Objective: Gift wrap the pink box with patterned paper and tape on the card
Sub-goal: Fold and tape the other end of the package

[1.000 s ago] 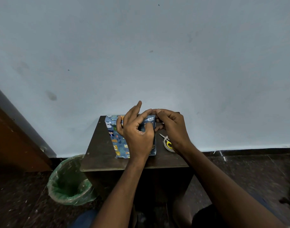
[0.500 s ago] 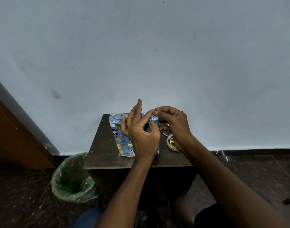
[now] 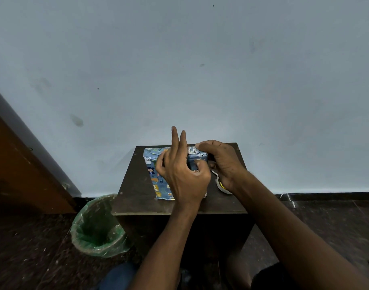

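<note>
the left hand (image 3: 184, 176) pins the paper (image 3: 156, 181) on the worktop (image 3: 133, 197), two fingers raised; the right hand (image 3: 223, 164) seemingly pinches its top fold for taping.

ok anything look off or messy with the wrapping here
Slightly. The patterned paper looks crumpled at its far left corner and sits ragged along the near edge on the table. Nothing is spilled or torn that I can see.
</note>
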